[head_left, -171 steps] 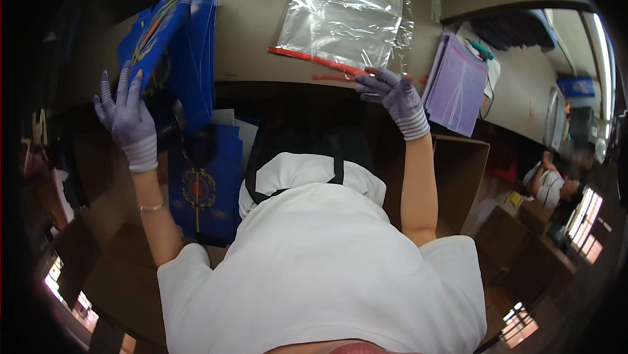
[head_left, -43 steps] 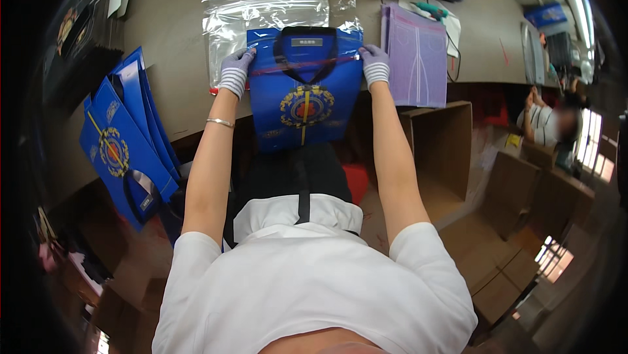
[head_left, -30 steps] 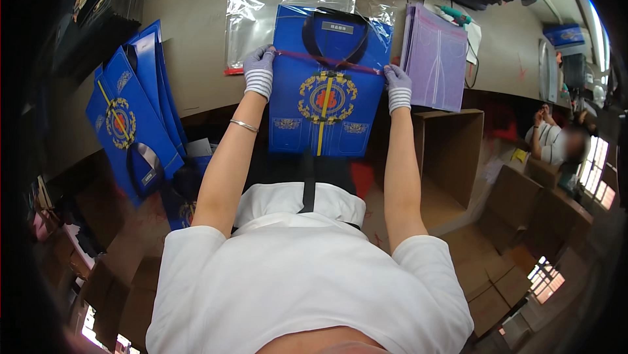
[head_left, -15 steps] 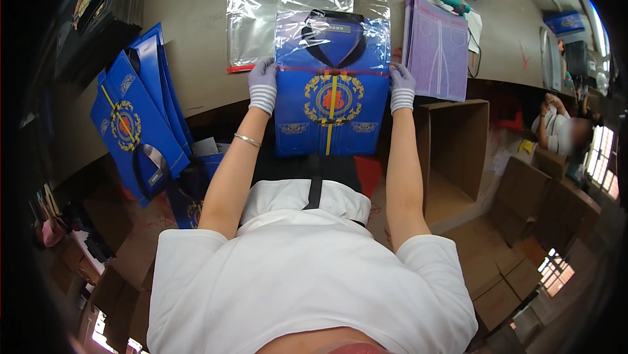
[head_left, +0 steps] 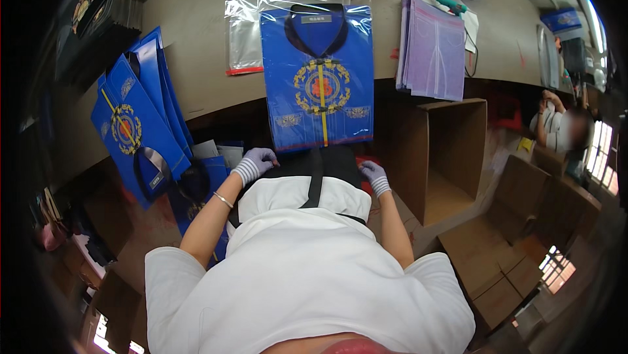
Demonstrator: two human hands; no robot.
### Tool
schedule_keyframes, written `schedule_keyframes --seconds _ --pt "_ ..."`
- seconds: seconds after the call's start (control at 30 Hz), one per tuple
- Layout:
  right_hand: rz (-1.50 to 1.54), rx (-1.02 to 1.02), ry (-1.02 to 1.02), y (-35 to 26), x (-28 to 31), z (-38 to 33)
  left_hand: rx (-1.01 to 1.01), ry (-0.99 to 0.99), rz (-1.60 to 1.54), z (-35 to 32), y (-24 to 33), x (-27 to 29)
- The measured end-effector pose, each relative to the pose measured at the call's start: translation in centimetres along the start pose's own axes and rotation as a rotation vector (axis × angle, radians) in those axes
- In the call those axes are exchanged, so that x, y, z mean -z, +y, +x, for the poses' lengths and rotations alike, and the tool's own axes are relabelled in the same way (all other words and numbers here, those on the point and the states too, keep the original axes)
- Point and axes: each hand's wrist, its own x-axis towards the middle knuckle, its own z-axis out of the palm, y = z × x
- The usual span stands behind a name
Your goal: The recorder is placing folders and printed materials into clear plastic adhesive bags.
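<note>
A blue shirt-shaped gift bag (head_left: 319, 128) with a dark ribbon handle, gold emblem and yellow stripe lies at the table's front edge. It is inside a clear plastic sleeve (head_left: 271, 0) with a red and orange band across its far end. My left hand (head_left: 260, 163), in a grey glove with striped cuff, is just below the bag's near left corner, fingers loosely bent and holding nothing visible. Off the near right corner, close to my waist, my gloved right hand (head_left: 375, 176) also appears empty, fingers slightly bent. Both hands look apart from the bag.
More clear sleeves (head_left: 243, 43) lie behind the bag on the table (head_left: 190, 47). Several blue bags (head_left: 131, 118) lean at the left. To the right are a purple stack (head_left: 432, 50), a green-handled tool (head_left: 451, 5) and a cardboard box (head_left: 454, 158). Another person (head_left: 556, 122) is far right.
The sleeve has come down over the whole bag, its red line moving from mid-bag to the near edge. Both hands have let go and dropped toward my waist.
</note>
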Motion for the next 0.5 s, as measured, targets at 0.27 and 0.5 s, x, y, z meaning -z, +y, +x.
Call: schedule_keyframes --seconds 0.27,0.5 --pt "-0.036 0.475 0.521 -12.1 -2.1 9.0 0.08 0.448 -0.163 7.7 5.2 6.4" --pt "-0.695 0.057 0.415 -20.7 -0.5 11.1 -0.129 0.488 -0.367 9.0 2.6 5.6"
